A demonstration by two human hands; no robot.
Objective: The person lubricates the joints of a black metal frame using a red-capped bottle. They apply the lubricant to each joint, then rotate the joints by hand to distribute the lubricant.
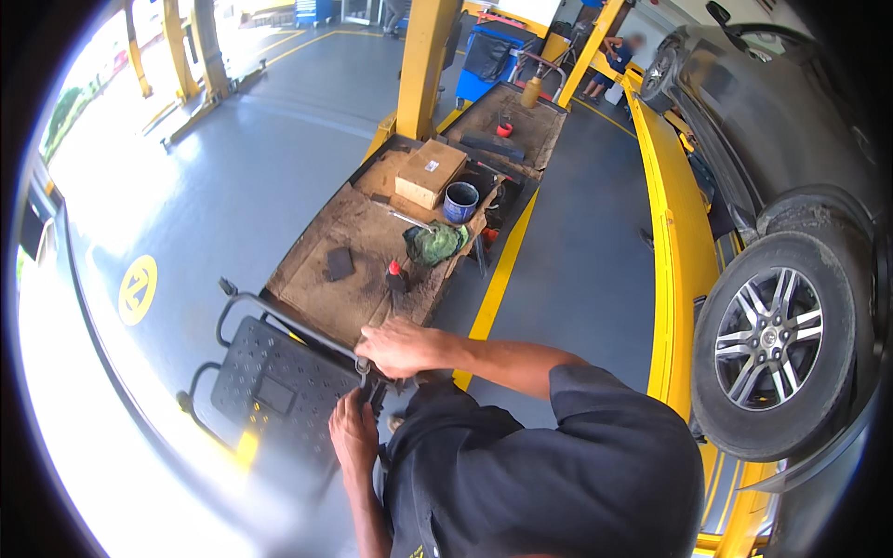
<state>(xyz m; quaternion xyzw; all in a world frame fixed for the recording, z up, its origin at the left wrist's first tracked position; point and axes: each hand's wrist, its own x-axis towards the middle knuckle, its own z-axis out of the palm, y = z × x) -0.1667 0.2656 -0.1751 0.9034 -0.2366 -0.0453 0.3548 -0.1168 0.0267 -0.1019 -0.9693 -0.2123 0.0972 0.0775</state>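
Observation:
My right hand point(402, 347) is closed over the black tubular handle point(279, 321) of a tool cart, near its right end. My left hand point(352, 435) sits just below it, gripping a dark upright part of the cart's frame beside a black perforated shelf point(270, 386). The cart top point(321, 279) is lined with worn brown cardboard. On it lie a dark flat pad point(339, 264), a small bottle with a red cap point(396, 276), a green rag point(433, 244), a blue tin point(460, 201) and a cardboard box point(430, 173).
A grey car point(791, 139) stands raised on a yellow lift ramp point(672, 251) to my right, its alloy wheel point(768, 339) close by. A yellow lift post point(424, 56) rises behind the cart. A second cart point(516, 121) follows. A person point(614, 60) stands far back.

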